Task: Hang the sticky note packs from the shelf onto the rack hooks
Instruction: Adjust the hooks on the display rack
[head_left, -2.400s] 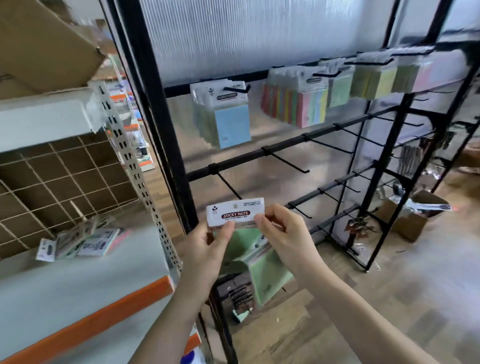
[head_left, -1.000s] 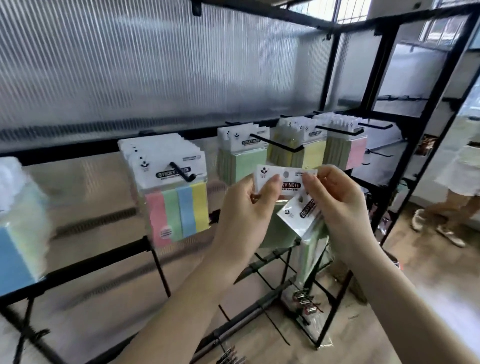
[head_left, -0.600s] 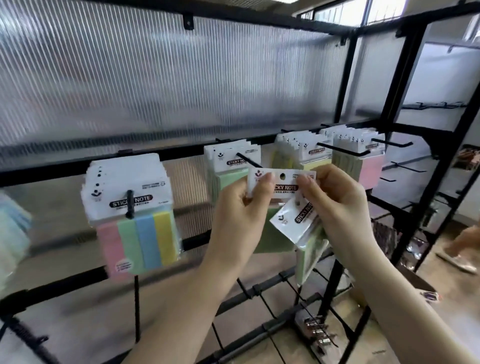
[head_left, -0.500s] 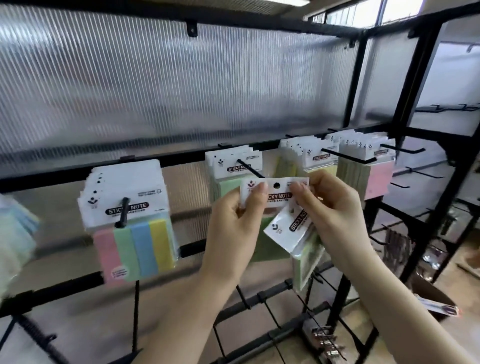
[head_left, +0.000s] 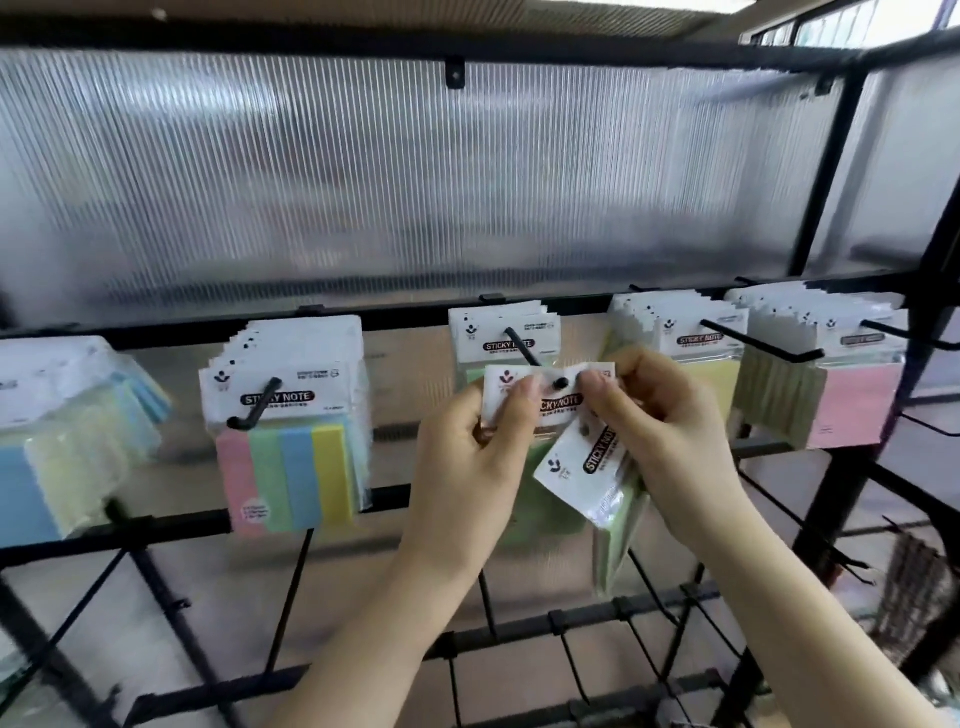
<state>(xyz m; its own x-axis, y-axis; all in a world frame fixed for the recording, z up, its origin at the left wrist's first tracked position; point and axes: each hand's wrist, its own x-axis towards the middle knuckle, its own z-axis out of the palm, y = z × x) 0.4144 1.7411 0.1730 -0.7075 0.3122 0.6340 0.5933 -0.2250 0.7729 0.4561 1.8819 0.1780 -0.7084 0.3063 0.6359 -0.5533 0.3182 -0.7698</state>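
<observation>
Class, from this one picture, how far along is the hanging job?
Done: five top-rail hooks already carry packs, such as the striped stack. In hand: both hands, left hand and right hand, thread a green pack onto the middle hook. Left: a spare pack under the right hand.

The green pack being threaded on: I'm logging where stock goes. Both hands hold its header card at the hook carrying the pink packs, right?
Not quite. In the head view the left hand and right hand do hold the green pack's header card, but at the hook carrying other green packs. The pink packs hang farther right.
</observation>
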